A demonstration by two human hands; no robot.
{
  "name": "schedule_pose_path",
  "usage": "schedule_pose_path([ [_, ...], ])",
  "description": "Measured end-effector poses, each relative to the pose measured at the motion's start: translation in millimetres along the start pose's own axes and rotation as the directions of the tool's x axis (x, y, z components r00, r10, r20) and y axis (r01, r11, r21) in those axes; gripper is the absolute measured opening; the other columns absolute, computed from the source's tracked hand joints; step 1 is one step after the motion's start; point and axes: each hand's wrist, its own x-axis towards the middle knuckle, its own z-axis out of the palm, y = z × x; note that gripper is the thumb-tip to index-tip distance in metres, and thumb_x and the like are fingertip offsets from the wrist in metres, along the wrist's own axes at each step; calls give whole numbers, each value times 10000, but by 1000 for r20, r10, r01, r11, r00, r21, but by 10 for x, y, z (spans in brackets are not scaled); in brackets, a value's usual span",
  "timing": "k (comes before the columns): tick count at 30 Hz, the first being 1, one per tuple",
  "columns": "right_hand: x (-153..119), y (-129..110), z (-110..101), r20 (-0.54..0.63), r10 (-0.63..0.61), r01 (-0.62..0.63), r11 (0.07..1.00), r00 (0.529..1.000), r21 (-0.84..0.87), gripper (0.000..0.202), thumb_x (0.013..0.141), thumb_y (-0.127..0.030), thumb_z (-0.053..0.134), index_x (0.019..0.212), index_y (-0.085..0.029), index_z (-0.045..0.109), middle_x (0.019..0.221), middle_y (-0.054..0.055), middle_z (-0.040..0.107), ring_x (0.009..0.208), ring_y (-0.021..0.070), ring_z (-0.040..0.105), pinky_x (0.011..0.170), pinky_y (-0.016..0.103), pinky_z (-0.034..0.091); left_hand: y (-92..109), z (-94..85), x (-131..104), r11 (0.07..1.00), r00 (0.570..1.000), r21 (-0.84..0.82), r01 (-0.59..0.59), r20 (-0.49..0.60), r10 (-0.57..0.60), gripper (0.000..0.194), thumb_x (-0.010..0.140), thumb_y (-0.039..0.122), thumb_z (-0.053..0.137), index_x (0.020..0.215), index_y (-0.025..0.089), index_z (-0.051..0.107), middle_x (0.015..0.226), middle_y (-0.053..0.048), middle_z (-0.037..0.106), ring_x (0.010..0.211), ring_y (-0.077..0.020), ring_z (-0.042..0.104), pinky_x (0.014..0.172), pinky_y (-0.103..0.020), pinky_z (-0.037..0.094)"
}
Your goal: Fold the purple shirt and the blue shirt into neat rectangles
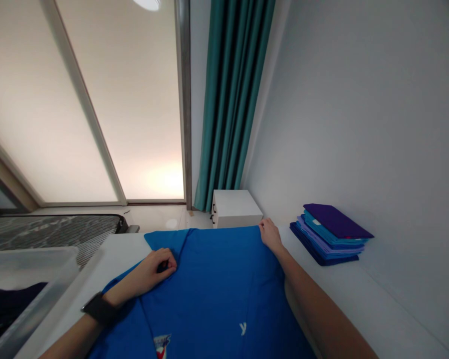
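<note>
A blue shirt [217,279] lies spread over the white table, with a small white letter and a coloured emblem near the bottom of the view. At the shirt's far right corner, my right hand [270,234] pinches the fabric edge. My left hand [157,267], with a dark watch on its wrist, rests on the left part of the shirt. Its fingers are curled, and whether cloth is caught between them is hidden. A fold runs along the shirt's left side, beside this hand.
A stack of folded clothes [329,237] in purple and blue sits right on the white table [377,299], by the wall. At left stands a clear plastic bin [65,279] with dark cloth inside. Beyond are a white cabinet [237,204], a green curtain [234,99] and frosted sliding doors.
</note>
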Motion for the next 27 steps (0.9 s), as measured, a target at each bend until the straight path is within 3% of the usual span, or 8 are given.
schedule_pose_path([
  [4, -99, -102, -133, -72, -57, 62, 996, 996, 62, 178, 901, -189, 405, 850, -190, 575, 960, 106, 580, 951, 235, 557, 835, 351, 431, -3, 2, -4, 1000, 1000, -11, -6, 0, 6, 202, 898, 326, 503, 806, 189, 620, 824, -17, 603, 753, -167, 540, 755, -290, 418],
  [8, -331, -349, -361, -104, -172, 186, 973, 979, 138, 165, 917, -215, 402, 856, -203, 556, 944, 86, 577, 934, 224, 560, 850, 353, 444, 21, -5, -14, 1000, 1000, -18, -3, -19, 3, 195, 885, 330, 516, 802, 187, 621, 823, -23, 607, 758, -170, 540, 755, -292, 420],
  [13, -803, -773, -602, -114, -396, 412, 870, 911, 270, 113, 909, -178, 433, 869, -217, 531, 964, 77, 583, 985, 230, 554, 907, 397, 426, 32, 0, -23, 1000, 1000, -20, -13, -28, 12, 186, 880, 316, 513, 797, 187, 618, 820, -27, 609, 757, -171, 537, 755, -295, 418],
  [16, -1042, -932, -616, -70, -467, 463, 825, 881, 323, 124, 897, -134, 436, 894, -223, 523, 1052, 87, 589, 1104, 236, 531, 960, 420, 411, 9, 16, -27, 1000, 999, -17, -19, -35, 18, 171, 879, 297, 515, 790, 186, 609, 813, -23, 608, 750, -167, 535, 762, -295, 414],
  [20, -1195, -977, -540, 11, -503, 466, 809, 864, 357, 150, 883, -106, 433, 892, -228, 520, 1118, 92, 599, 1186, 239, 514, 992, 443, 409, -20, 27, -24, 999, 999, -14, -32, -33, 31, 163, 878, 293, 527, 790, 187, 613, 810, -19, 607, 754, -165, 534, 774, -296, 410],
  [27, -1288, -985, -501, 144, -513, 437, 822, 846, 364, 149, 866, -105, 475, 918, -223, 549, 1068, 71, 632, 1077, 224, 575, 955, 413, 447, 0, 18, -15, 999, 999, -17, -34, -36, 34, 163, 875, 291, 529, 787, 185, 616, 799, -18, 609, 745, -164, 534, 765, -295, 412],
])
